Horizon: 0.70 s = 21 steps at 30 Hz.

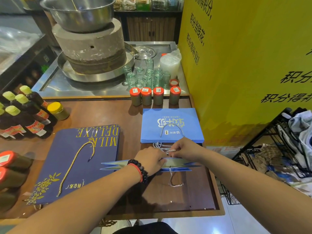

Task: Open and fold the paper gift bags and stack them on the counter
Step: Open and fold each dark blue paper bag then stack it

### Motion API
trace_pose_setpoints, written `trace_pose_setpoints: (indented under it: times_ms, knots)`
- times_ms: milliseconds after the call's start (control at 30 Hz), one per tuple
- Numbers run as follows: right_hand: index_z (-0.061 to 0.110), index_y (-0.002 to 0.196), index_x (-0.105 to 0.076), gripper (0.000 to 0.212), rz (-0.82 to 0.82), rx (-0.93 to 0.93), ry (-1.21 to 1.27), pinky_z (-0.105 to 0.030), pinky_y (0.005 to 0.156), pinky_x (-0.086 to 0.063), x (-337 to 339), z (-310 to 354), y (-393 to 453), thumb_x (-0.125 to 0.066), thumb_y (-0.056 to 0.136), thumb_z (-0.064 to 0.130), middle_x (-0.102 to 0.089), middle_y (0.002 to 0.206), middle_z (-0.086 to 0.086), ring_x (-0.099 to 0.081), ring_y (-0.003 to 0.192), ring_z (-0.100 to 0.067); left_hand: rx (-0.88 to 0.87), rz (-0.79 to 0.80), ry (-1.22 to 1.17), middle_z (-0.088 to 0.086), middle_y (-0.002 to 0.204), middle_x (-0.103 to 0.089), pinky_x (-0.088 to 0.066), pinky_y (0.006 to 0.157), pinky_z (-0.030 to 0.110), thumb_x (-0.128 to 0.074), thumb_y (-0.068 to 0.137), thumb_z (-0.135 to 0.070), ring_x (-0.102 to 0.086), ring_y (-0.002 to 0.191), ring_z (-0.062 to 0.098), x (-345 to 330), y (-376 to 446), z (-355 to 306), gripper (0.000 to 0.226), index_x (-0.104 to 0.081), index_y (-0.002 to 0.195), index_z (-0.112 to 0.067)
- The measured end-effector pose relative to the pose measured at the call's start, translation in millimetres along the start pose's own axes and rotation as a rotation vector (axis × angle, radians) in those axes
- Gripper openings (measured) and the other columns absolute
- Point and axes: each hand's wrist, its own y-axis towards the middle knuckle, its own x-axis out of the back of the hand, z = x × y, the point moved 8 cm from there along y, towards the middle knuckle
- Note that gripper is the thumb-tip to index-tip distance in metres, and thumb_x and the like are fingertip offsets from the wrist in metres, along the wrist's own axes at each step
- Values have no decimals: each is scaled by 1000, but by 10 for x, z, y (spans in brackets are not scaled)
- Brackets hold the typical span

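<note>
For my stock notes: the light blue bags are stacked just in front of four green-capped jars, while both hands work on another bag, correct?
Almost: the head view shows the four jars behind the light blue bags have red caps, not green. Both hands, left hand and right hand, do work on another bag.

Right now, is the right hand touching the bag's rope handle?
Touching. The head view shows the right hand pinching the rope handle above the light blue bag.

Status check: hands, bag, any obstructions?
Both hands on blue bag: left hand grips its top edge, right hand pinches cord handle. Bag upright. Nothing blocking.
</note>
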Motion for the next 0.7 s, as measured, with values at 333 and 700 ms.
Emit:
trace_pose_setpoints:
  times_ms: [333, 700]
  knots:
    - [25, 107, -61, 32, -5, -9, -2, -21, 69, -45, -44, 18, 27, -67, 84, 3, -64, 82, 3, -62, 78, -9, 15, -2, 7, 0, 100, -63, -42, 68, 32, -44, 94, -39, -58, 93, 25, -17, -15, -15, 25, -63, 99, -24]
    - [25, 108, -55, 40, 73, -18, -24, -23, 71, -46, -77, 88, 26, -63, 81, -3, -68, 78, 2, -63, 76, -1, -18, -8, 1, -2, 101, -63, -40, 68, 31, -44, 96, -38, -57, 96, 23, 7, -61, -97, 23, -63, 104, -26]
